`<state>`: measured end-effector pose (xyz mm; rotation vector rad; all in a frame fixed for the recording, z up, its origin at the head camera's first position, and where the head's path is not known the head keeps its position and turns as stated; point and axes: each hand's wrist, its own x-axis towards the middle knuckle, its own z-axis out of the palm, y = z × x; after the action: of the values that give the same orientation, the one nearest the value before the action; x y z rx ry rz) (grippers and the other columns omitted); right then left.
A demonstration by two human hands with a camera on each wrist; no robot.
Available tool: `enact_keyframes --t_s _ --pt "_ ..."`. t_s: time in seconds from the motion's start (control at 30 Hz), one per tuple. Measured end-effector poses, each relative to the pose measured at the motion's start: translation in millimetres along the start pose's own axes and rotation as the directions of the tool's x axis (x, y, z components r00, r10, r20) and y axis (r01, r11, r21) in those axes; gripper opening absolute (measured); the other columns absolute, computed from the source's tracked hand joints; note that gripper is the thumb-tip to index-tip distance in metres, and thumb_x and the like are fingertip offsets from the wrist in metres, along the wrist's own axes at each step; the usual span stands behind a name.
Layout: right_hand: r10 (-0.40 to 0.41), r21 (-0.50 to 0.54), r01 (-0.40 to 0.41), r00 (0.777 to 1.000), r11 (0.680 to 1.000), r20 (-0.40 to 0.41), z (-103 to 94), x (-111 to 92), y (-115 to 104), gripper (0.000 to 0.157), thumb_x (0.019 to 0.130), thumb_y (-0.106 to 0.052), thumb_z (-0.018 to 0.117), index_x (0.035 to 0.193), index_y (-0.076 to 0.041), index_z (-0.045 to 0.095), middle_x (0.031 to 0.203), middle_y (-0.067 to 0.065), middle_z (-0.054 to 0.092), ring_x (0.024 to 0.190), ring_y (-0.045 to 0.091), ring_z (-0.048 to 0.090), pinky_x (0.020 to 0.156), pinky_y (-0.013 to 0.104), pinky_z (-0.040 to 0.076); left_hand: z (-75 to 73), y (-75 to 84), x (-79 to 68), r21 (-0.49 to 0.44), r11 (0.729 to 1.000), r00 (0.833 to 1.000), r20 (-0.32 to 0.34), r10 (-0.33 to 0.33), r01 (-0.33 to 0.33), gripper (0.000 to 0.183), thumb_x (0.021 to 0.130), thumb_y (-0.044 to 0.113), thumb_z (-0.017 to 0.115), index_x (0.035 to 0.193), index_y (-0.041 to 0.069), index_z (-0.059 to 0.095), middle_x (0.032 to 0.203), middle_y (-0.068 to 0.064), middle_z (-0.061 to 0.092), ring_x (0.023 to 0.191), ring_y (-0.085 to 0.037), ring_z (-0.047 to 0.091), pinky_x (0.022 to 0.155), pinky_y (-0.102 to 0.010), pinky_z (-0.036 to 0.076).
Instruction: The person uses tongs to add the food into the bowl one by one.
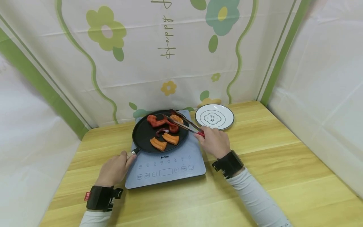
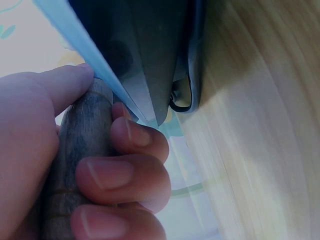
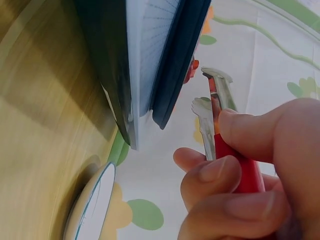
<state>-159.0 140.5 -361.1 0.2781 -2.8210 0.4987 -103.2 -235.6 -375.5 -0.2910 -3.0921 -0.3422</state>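
Observation:
My left hand grips the wooden handle of a round black frying pan, fingers curled round it. In my right hand are metal tongs with red grips. Their tips reach over the pan's right side, parted, near the orange and red food; in the right wrist view nothing shows between them. Red pieces of food, a small dark red curled piece and several orange slices lie in the pan. The pan sits on a light blue Haier induction cooktop.
A white plate with a dark rim and printed centre stands right of the cooktop, at the back of the wooden table. Behind it hangs a flower-patterned cloth. White cloth walls enclose both sides.

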Motion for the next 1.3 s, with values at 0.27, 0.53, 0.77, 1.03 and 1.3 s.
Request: enact_keyframes --t_s 0.27,0.53,0.77,1.03,1.3 --pt "-0.005 -0.002 0.005 1.000 1.000 -0.026 -1.3 2 6 0.038 0.092 -0.053 0.055 0.074 -0.020 0.047 0.059 -0.002 0.045 0.050 0.018 0.044 0.044 0.037 0.032 -0.3 -0.2 0.9 0.001 1.000 1.000 0.018 -0.007 0.007 0.049 0.102 0.051 0.033 0.094 0.005 0.046 0.066 -0.004 0.040 0.055 -0.017 0.042 0.048 -0.032 0.031" --pt "0.013 0.008 -0.013 1.000 1.000 -0.014 -2.9 3 9 0.038 0.092 -0.053 0.054 0.075 -0.020 0.046 0.059 -0.002 0.044 0.050 0.019 0.045 0.044 0.037 0.032 -0.2 -0.5 1.0 -0.002 1.000 1.000 0.014 -0.008 0.008 0.049 0.102 0.052 0.032 0.092 0.006 0.046 0.066 -0.003 0.040 0.056 -0.017 0.041 0.049 -0.032 0.031" --pt "0.033 0.022 -0.033 0.999 0.999 0.009 -4.4 4 14 0.035 0.093 -0.052 0.054 0.078 -0.020 0.048 0.061 -0.001 0.046 0.051 0.019 0.046 0.044 0.038 0.033 -0.2 -1.0 1.1 -0.002 1.000 1.000 0.014 -0.003 0.003 0.050 0.102 0.053 0.031 0.092 0.006 0.046 0.066 -0.003 0.040 0.055 -0.017 0.041 0.048 -0.032 0.031" --pt "0.045 0.019 -0.045 0.999 0.999 0.018 -7.6 4 17 0.037 0.093 -0.052 0.053 0.076 -0.019 0.047 0.061 -0.001 0.045 0.051 0.019 0.046 0.044 0.038 0.033 -0.1 -1.4 1.7 -0.005 1.000 1.000 0.024 -0.009 0.009 0.053 0.101 0.054 0.029 0.093 0.005 0.046 0.067 -0.003 0.040 0.056 -0.017 0.042 0.049 -0.032 0.032" --pt "0.079 0.019 -0.079 0.996 0.997 0.045 -10.3 5 21 0.035 0.093 -0.052 0.053 0.081 -0.019 0.051 0.065 0.000 0.049 0.055 0.020 0.048 0.046 0.037 0.034 0.8 -1.8 1.4 0.001 1.000 1.000 0.012 0.002 -0.002 0.048 0.102 0.051 0.033 0.092 0.005 0.046 0.066 -0.003 0.040 0.055 -0.016 0.041 0.048 -0.032 0.032"
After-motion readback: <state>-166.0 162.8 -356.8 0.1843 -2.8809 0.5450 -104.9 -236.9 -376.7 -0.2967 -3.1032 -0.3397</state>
